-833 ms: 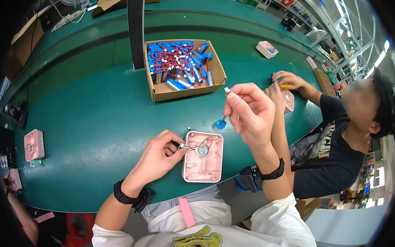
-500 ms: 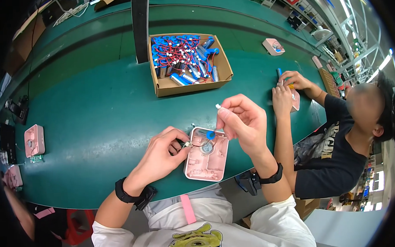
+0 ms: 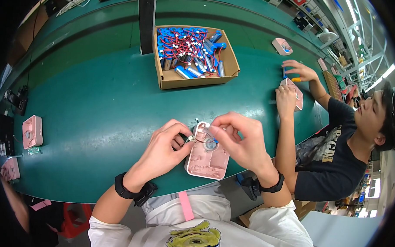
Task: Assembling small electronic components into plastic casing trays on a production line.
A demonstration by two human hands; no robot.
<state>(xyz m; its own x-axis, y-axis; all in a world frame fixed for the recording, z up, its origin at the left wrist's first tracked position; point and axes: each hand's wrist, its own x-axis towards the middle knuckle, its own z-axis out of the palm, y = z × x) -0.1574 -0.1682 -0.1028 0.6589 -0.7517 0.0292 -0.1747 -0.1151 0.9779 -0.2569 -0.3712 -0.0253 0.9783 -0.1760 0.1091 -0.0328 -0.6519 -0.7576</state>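
A pink plastic housing (image 3: 202,164) lies on the green table in front of me, its open side up, with a round silver part (image 3: 210,144) inside. At its upper left edge, my left hand (image 3: 164,143) pinches a small whitish connector (image 3: 191,138) with thin wires. My right hand (image 3: 243,138) is over the housing's right side, thumb and forefinger closed on a small white plug (image 3: 207,125). The two connectors are close together but apart. Dark wires run between the hands, and a bit of blue battery shows beside my right fingers, which mostly hide it.
Beyond my hands stands a cardboard box (image 3: 200,83) of blue batteries with red wires, near a dark post (image 3: 148,25). Another pink housing (image 3: 32,131) with a green circuit board lies at left. At right, a co-worker's hands (image 3: 287,98) handle a pink housing; one more (image 3: 282,46) lies farther back.
My right hand has come down and left with the white plug, toward the connector in my left hand. The co-worker's far hand has lifted off with its fingers spread.
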